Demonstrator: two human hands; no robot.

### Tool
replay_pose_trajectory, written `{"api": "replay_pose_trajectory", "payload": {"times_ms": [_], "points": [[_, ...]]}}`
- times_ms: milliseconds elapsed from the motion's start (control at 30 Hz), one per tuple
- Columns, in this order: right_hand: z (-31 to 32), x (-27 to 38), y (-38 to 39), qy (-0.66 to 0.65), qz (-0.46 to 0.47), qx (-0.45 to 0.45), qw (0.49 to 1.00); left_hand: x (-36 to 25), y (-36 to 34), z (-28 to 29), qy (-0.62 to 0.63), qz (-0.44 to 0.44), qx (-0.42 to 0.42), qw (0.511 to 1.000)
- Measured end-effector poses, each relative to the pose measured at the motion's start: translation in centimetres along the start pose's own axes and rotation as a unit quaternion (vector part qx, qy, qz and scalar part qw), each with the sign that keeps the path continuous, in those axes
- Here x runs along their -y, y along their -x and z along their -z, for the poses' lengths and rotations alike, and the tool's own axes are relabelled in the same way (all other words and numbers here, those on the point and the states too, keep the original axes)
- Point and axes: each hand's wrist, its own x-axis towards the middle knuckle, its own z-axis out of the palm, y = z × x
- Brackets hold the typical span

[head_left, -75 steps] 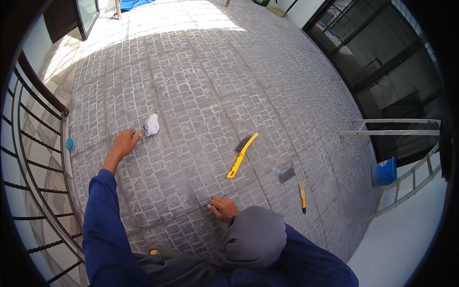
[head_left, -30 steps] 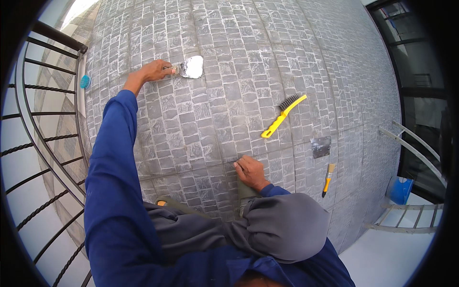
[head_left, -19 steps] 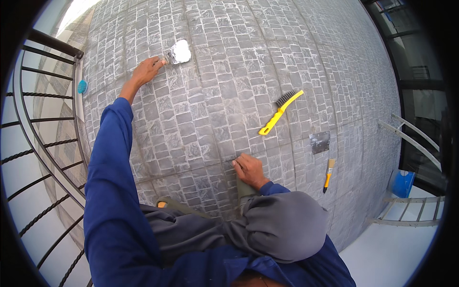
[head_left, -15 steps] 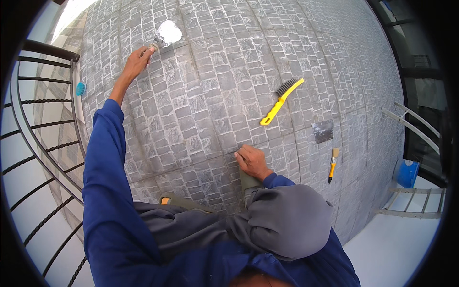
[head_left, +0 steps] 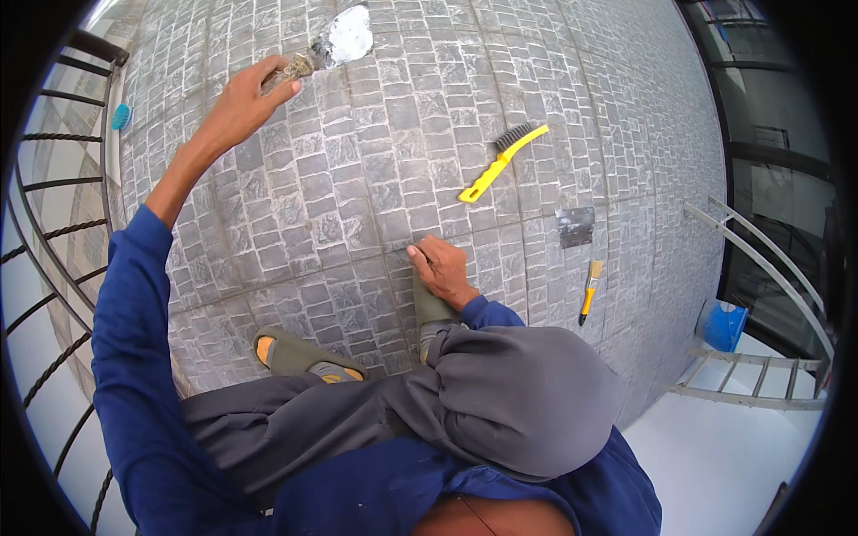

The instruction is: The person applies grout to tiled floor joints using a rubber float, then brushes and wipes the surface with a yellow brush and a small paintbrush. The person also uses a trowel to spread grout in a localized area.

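My left hand (head_left: 239,107) reaches far out to the upper left, thumb and fingers around a crumpled tan-grey wad (head_left: 301,65). Just beyond the wad lies a bright white patch (head_left: 349,36) on the grey stone-patterned floor (head_left: 349,179), with a dark smudge at its near edge. Close to my leg, my right hand (head_left: 440,270) is curled with the fingers drawn in; anything inside it is hidden. A yellow-handled wire brush (head_left: 497,170) with dark bristles lies ahead of that hand.
To the right lie a flat dark grey metal piece (head_left: 575,227) and a paintbrush (head_left: 590,293). A blue container (head_left: 722,326) stands by a metal ladder (head_left: 751,232) at the far right. Black railings (head_left: 63,186) and a turquoise scrub brush (head_left: 121,116) are at the left.
My view has shifted, so the floor things sit further left, while the white patch is higher. My left hand appears larger, its thumb and fingers spread wider around the wad.
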Motion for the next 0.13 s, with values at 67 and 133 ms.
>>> {"api": "replay_pose_trajectory", "payload": {"times_ms": [67,133], "points": [[-0.1,-0.1,0.1,-0.009,-0.005,-0.013,1.0,-1.4,1.5,-1.3,-0.001,-0.023,0.007,1.0],[0.1,-0.2,0.1,-0.017,-0.013,-0.016,1.0,-2.8,0.4,-2.4,-0.011,-0.064,0.021,0.998]]}}
